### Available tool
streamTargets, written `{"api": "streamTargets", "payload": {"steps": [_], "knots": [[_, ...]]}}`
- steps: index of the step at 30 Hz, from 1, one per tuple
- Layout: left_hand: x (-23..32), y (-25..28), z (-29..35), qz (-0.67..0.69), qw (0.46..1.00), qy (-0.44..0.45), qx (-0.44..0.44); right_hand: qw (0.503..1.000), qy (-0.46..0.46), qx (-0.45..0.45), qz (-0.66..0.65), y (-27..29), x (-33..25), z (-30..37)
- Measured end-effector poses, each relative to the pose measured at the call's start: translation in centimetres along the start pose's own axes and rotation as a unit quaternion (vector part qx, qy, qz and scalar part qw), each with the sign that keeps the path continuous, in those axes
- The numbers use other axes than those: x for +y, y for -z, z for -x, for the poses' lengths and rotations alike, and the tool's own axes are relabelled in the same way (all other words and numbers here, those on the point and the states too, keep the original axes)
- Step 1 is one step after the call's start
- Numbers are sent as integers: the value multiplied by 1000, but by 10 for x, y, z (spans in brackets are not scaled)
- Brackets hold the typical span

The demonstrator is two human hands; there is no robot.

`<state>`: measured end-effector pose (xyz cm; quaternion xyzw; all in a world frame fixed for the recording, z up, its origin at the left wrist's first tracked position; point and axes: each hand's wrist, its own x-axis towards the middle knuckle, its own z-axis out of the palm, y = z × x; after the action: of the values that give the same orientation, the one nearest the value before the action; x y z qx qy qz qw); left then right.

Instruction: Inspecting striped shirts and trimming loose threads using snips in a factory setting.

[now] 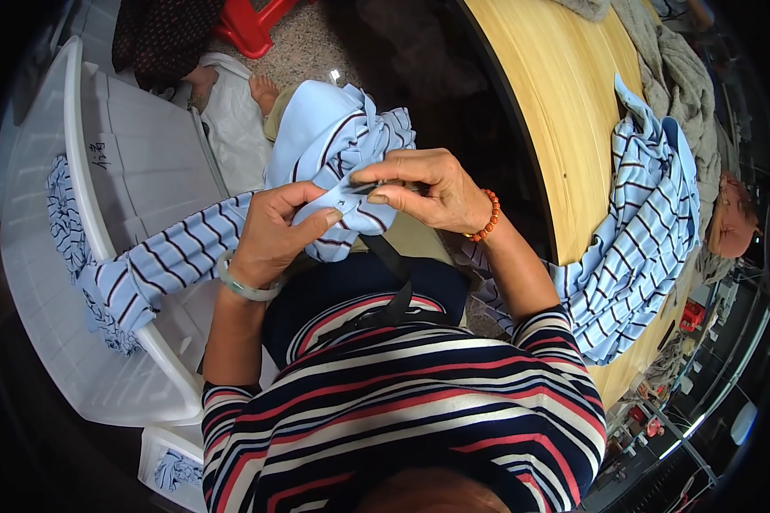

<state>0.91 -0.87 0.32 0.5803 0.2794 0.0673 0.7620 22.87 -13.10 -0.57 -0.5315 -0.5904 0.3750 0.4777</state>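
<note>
holding striped blue cloth [321,128], white bin [150,128] with black handwriting [99,156] leftward

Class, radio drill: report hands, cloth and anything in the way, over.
Left hand pinching blue striped cloth. Right hand gripping small dark item, mostly hidden, at the cloth. White bin close at left, striped cloth over its rim.

Looks like a clothing workshop, going by the sheer amount of matching fabric. Repeats the same blue striped cloth [316,128] in the middle, in a heap on a pale wooden table [565,94], over the rim of a large white plastic bin [74,128] and inside a smaller white box [169,438]. Adds grey cloth [672,73] along the table's far side. Includes a speckled floor [308,56], a red plastic stool [252,30] and, at right, blurred clutter [654,427].
</note>
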Motion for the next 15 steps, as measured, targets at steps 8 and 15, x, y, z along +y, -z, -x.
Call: {"api": "streamTargets", "payload": {"steps": [8,15], "knots": [[-2,0,1,50,999,-2,-13,988,-131,-24,-73,-15,-5,-3],[-14,5,27,78,992,91,35,991,-124,21,-48,-15,2,-3]]}}
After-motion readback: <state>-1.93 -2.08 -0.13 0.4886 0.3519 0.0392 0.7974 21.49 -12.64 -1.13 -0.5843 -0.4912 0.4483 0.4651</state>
